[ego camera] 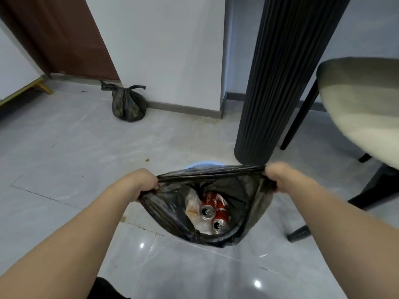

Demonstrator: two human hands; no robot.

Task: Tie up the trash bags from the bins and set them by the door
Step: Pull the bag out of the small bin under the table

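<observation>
An open black trash bag [166, 210] hangs between my hands over the tiled floor. My left hand [143, 182] grips its rim on the left and my right hand [278, 175] grips the rim on the right, stretching the mouth wide. Inside lie two red drink cans [214, 213] and crumpled clear plastic [193, 207]. A sliver of a blue bin [201, 164] shows just behind the bag; the bag hides most of it. A second black bag [127, 104], tied shut, sits on the floor against the wall beside the brown door [60, 35].
A dark ribbed table column [278, 83] stands just beyond my right hand. A pale cushioned chair [364, 108] with black legs fills the right side. A wooden-legged frame [23, 89] leans at the far left. Grey floor tiles spread to the left.
</observation>
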